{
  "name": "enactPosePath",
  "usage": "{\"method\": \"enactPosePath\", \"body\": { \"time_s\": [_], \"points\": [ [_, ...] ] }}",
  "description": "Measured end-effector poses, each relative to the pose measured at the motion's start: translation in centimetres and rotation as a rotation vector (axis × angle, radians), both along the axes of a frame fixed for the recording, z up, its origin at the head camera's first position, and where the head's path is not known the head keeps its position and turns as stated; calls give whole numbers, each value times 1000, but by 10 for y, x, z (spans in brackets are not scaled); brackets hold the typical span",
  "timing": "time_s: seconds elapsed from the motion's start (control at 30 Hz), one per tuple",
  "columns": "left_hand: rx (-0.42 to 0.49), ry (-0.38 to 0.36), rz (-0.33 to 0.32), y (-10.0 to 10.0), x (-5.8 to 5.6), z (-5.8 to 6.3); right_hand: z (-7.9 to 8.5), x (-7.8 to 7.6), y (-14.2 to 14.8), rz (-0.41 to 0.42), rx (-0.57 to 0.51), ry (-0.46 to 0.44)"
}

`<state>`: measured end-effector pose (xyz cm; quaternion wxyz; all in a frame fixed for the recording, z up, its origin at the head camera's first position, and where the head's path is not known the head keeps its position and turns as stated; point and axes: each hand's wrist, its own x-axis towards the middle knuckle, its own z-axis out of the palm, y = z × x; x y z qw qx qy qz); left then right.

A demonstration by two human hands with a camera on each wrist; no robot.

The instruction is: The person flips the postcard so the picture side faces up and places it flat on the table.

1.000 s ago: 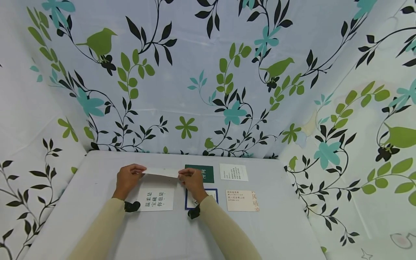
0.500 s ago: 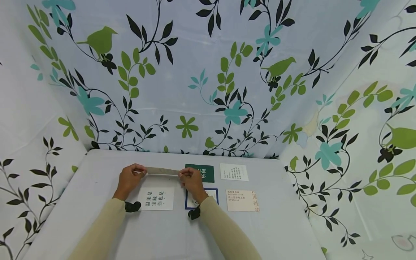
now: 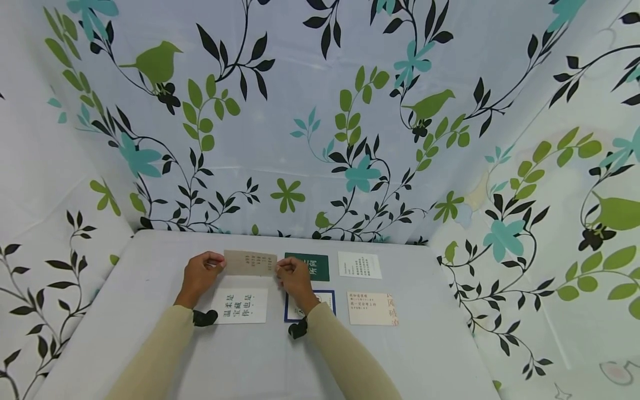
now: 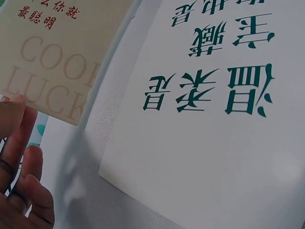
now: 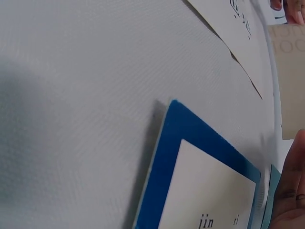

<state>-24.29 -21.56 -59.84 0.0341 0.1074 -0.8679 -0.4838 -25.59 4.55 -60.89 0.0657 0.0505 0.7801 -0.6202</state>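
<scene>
Between both hands a beige card (image 3: 250,263) with printed characters is held above the table. My left hand (image 3: 201,276) pinches its left edge; in the left wrist view the thumb lies over a corner of the beige card (image 4: 57,62), which bears red characters and large pale letters. My right hand (image 3: 296,279) pinches the card's right edge. Just below lies a white card (image 3: 239,305) with big dark characters. Under the right wrist is a blue-bordered card (image 5: 169,138), partly covered in the head view. A green card (image 3: 320,268) sits behind the right hand, partly hidden.
A small white text card (image 3: 360,265) lies at the back right, and a cream card (image 3: 373,309) with red print lies in front of it. All rest on a white-covered table (image 3: 430,355). Patterned cloth (image 3: 310,139) hangs behind and at the sides.
The beige card has tilted between the hands, from a narrow, nearly edge-on strip to showing its printed face. Both hands keep their hold and hardly move; the other cards stay in place.
</scene>
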Motion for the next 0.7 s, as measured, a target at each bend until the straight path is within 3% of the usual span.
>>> {"method": "enactPosePath", "body": {
  "time_s": [0.33,0.7],
  "points": [
    [20,-12,24,-3,2,-4,-1,2,-2,-12,-7,-7],
    [53,-12,39,-3,1,-4,2,1,-8,-79,-10,4]
  ]
}}
